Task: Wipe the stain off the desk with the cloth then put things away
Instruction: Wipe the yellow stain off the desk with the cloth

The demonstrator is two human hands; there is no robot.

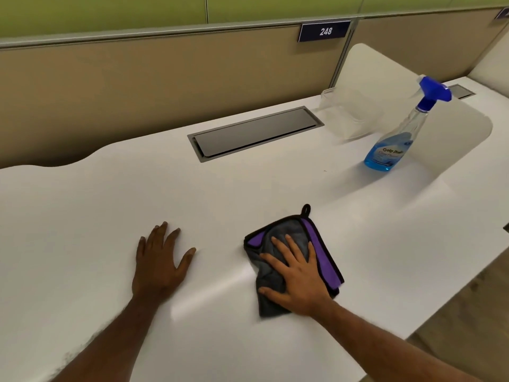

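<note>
Now the right hand (298,277) presses spread fingers (283,245) flat on the crumpled grey-and-purple microfibre cloth (316,244); the left hand (159,260) lies open, empty, on the white desk (82,216).

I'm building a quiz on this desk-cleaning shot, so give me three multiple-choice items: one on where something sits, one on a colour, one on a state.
1. Where does the spray bottle stand?
A. on the desk's far right
B. beside the left hand
C. on the floor

2. What colour is the cloth's border strip?
A. red
B. purple
C. yellow

3. How is the right hand placed?
A. lifted off the desk
B. gripping the bottle
C. flat on the cloth, fingers spread

Answers:
1 A: the bottle is upright near the clear container, far from both hands.
2 B: a purple band runs along the grey cloth's edge.
3 C: the palm presses the cloth on the desk, while the left hand rests flat on bare desk.
</note>
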